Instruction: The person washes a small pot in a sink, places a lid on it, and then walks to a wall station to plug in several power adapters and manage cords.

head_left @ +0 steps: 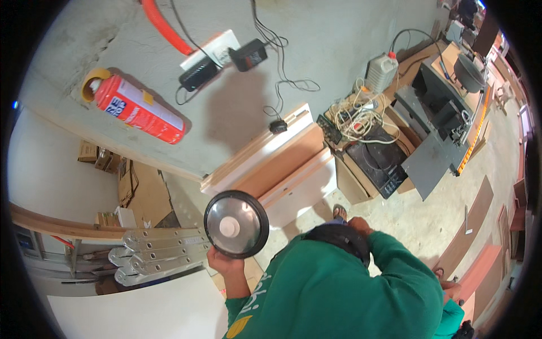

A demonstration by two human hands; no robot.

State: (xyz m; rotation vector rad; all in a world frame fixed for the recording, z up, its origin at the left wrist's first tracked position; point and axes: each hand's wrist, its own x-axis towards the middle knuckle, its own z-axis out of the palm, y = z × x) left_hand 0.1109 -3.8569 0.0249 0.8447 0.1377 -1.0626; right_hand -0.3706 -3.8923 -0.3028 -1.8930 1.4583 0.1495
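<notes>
My left hand [224,265] grips a round, shiny metal disc [243,229] with a black rim and a pale centre, held upright-facing at the lower middle; some fingers are hidden behind it. Near my waist, at the dark belt or pouch [333,237], is my right hand [360,225], its fingertips hidden. Just beyond the disc, white and wooden boards [299,189] lean against the wall.
Silver ladder parts [158,251] and a white panel [124,305] lie left. A red spray can [141,110] and power adapters [248,56] are on the wall. Tangled cables and electronics [375,158] stand right. A co-worker's hand [451,291] shows lower right, near planks [474,220].
</notes>
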